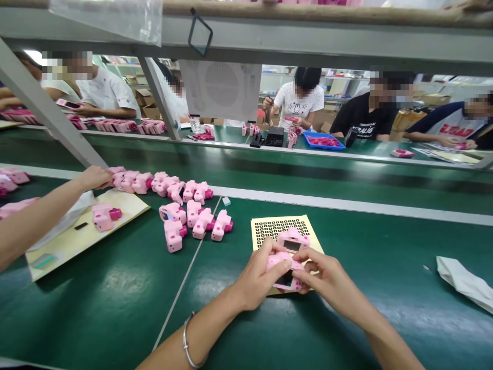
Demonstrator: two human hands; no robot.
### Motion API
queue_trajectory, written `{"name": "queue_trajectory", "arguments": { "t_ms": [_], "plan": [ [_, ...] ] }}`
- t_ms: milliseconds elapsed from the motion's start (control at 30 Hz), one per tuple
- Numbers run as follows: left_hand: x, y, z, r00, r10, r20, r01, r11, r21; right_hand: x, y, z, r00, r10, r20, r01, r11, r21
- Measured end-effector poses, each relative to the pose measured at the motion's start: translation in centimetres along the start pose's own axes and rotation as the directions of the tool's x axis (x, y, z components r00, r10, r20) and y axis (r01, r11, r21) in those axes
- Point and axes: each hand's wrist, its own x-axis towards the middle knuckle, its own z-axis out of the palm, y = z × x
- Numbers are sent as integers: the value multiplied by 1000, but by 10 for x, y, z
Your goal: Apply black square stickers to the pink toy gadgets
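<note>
A pink toy camera (285,278), its dark screen facing me, is held between both hands above a yellow sheet. My left hand (259,277) wraps its left side, with the thumb lying over the top edge. The fingers of my right hand (321,272) pinch the right side near the small buttons. Just beyond, a second pink toy camera (293,239) rests on the yellow sheet (314,239), which is printed with rows of small black squares.
Several pink toy cameras (203,224) stand in a cluster to the left. A co-worker's hand (94,178) reaches to their row. Another yellow board (131,205) lies at left, a white cloth (464,282) at right. A metal frame (246,36) crosses overhead; people sit opposite.
</note>
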Motion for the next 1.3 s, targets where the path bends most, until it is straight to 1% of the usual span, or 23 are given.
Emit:
{"name": "queue_trajectory", "arguments": {
  "t_ms": [67, 100, 133, 167, 200, 233, 300, 367, 400, 467, 567, 633, 667, 700, 733, 767, 833, 867, 900, 967, 1033, 1167, 1300],
  "plan": [
    [2, 3, 3, 999, -28, 37, 26, 999, 43, -8, 4, -23, 999, 23, -29, -24, 999, -32],
    [5, 3, 4, 998, -54, 27, 51, 996, 72, -12, 10, -40, 995, 37, -93, -41, 998, -44],
    [8, 2, 3, 997, -76, -6, 77, 991, 107, -16, 19, -61, 981, 48, -190, -59, 997, -53],
    [12, 0, 2, 995, -84, -54, 91, 985, 150, -20, 30, -85, 941, 52, -335, -78, 995, -65],
    [17, -3, 1, 992, -68, -104, 87, 977, 194, -24, 43, -110, 856, 38, -515, -98, 991, -90],
    [22, -6, -1, 990, -33, -135, 65, 969, 239, -27, 57, -135, 734, 10, -680, -136, 982, -132],
    [32, -14, -4, 991, 40, -129, 2, 951, 310, -35, 83, -181, 527, -24, -849, -339, 911, -236],
    [41, -21, -4, 996, 64, -69, -37, 942, 333, -42, 102, -214, 424, -84, -902, -507, 803, -313],
    [45, -24, -3, 998, 59, -39, -43, 943, 331, -45, 108, -224, 395, -105, -913, -558, 762, -329],
    [52, -30, 0, 999, 52, 13, -53, 947, 316, -50, 116, -236, 383, -128, -915, -592, 726, -349],
    [60, -36, 4, 991, 95, 92, -118, 950, 288, -51, 118, -234, 405, -185, -895, -598, 687, -413],
    [63, -39, 5, 979, 136, 151, -172, 949, 265, -48, 112, -218, 356, -360, -862, -613, 606, -507],
    [64, -39, 5, 975, 153, 164, -192, 947, 259, -45, 106, -205, 323, -466, -824, -607, 566, -558],
    [65, -39, 4, 973, 166, 160, -204, 944, 260, -41, 99, -188, 316, -544, -777, -579, 538, -613],
    [65, -38, 3, 975, 173, 141, -206, 942, 266, -37, 91, -167, 336, -585, -738, -512, 544, -665],
    [64, -37, 2, 978, 177, 110, -201, 940, 275, -32, 82, -143, 450, -570, -688, -364, 586, -724],
    [62, -33, -3, 982, 186, 24, -185, 940, 287, -21, 64, -89, 763, -419, -493, -19, 747, -664],
    [59, -30, -6, 981, 191, -26, -177, 944, 279, -16, 56, -62, 870, -334, -362, 56, 797, -601],
    [57, -28, -10, 978, 194, -76, -168, 950, 262, -12, 50, -37, 928, -274, -253, 90, 823, -560],
    [51, -24, -16, 972, 174, -161, -141, 970, 196, -3, 43, 3, 973, -206, -107, 120, 840, -529],
    [45, -23, -20, 978, 104, -179, -93, 993, 71, 3, 42, 26, 981, -186, -47, 128, 816, -563],
    [37, -30, -19, 991, -18, -130, -5, 985, -175, 6, 47, 36, 981, -188, -58, 112, 777, -619],
    [40, -38, -14, 994, -43, -105, 23, 983, -184, 4, 44, 38, 975, -197, -100, 90, 767, -636]
  ]
}}
